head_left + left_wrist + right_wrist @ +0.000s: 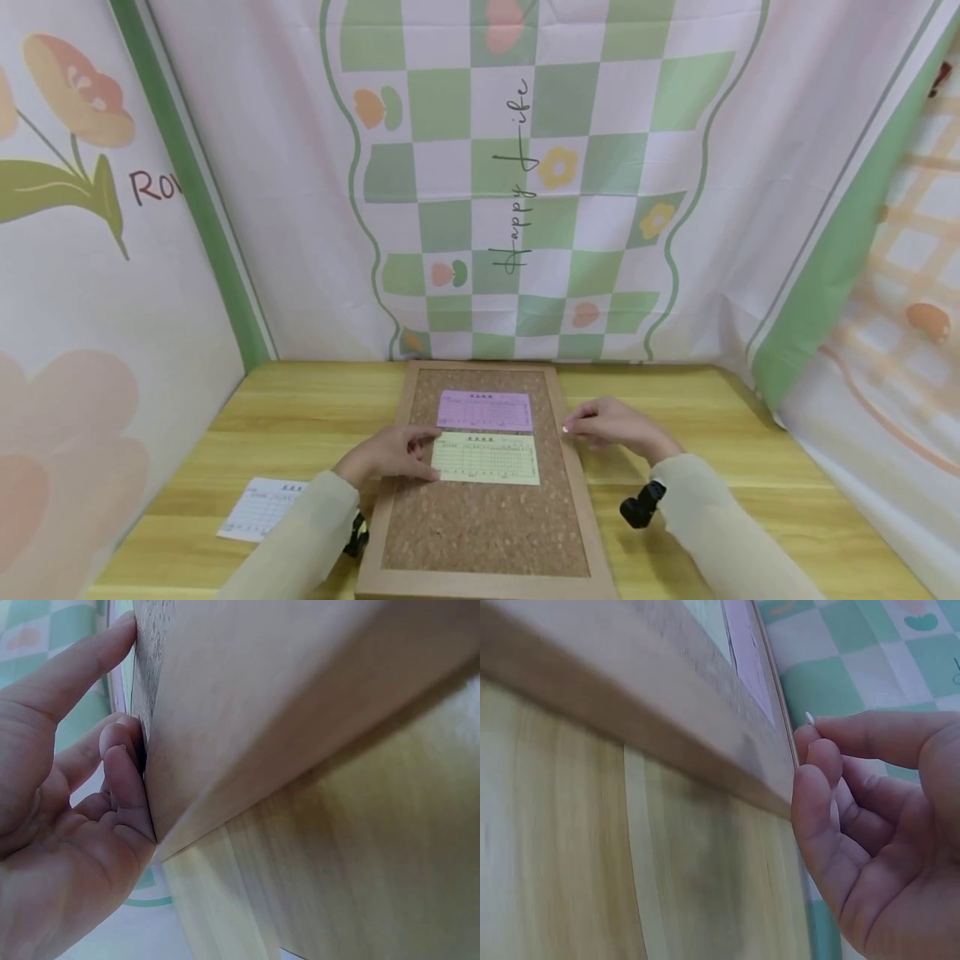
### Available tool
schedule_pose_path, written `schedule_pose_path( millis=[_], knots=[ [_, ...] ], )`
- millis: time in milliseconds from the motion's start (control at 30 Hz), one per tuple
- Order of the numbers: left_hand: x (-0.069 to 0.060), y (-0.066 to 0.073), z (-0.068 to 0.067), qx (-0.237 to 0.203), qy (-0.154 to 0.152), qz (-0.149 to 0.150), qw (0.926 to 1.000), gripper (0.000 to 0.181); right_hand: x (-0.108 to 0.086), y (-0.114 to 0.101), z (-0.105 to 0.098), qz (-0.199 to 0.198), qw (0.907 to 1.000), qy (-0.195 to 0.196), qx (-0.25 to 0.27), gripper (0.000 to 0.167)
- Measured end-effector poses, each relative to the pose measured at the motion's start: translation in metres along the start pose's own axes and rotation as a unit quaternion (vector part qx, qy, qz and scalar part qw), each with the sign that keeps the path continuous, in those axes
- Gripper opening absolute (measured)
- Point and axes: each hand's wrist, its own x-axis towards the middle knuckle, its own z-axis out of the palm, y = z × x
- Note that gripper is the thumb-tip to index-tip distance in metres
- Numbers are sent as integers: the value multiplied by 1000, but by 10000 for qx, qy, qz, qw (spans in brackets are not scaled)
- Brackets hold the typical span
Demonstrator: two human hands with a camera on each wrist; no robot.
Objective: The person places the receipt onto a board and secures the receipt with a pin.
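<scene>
On the framed cork board [487, 533] lie a pink printed slip [484, 411] and, just below it, a yellow printed slip [487, 458]. My left hand [390, 454] rests at the yellow slip's left edge, thumb and index finger on its two left corners, the other fingers bent. Just beyond the board's right edge, my right hand [615, 427] pinches a small white object [566, 429] between thumb and fingertips. In the right wrist view the white object [810, 718] pokes out from the fingertips; what it is, I cannot tell.
A white printed slip [262, 507] lies on the wooden table [187, 467] left of the board, partly behind my left sleeve. The board's raised wooden frame [588, 500] borders the cork. A patterned curtain [495, 167] hangs behind the table.
</scene>
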Motion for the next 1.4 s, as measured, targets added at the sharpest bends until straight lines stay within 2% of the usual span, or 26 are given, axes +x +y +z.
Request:
schedule_pose_path(
  millis=[500,700,967,1200,1400],
  knots=[
    [0,0,1,62,-4,-4,10000,71,30,-17,33,-59,9998,-163,130,30],
    [1,-1,1,30,-14,-20,10000,71,42,-17,47,-33,9989,-323,331,29],
    [-1,0,0,-44,-34,-23,10000,72,56,-25,66,35,9974,-354,627,22],
    [-2,1,0,-5,-21,-31,10000,71,66,-36,83,-209,9973,-407,569,19],
    [-1,1,0,35,-33,-26,10000,71,71,-39,94,-91,9975,-350,614,20]
  ],
)
